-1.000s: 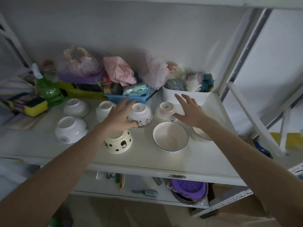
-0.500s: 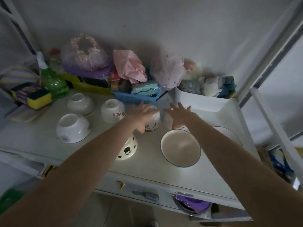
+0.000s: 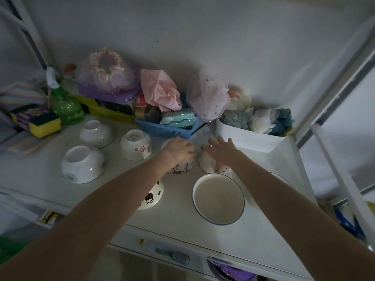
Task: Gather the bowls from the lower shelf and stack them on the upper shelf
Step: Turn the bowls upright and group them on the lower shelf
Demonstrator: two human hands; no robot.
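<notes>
Under each hand (image 3: 179, 148) — a bowl (image 3: 182, 168)

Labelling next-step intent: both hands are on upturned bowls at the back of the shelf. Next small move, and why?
Probably curl the fingers and lift. The left hand lies over the floral bowl and the right hand over the pale bowl, fingers spread rather than gripping. Both bowls sit rim-down on the shelf, so neither can be stacked until it is grasped.

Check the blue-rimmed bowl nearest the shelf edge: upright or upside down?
Upright. The blue-rimmed bowl shows its open, empty inside, unlike the overturned bowls beside it.
</notes>
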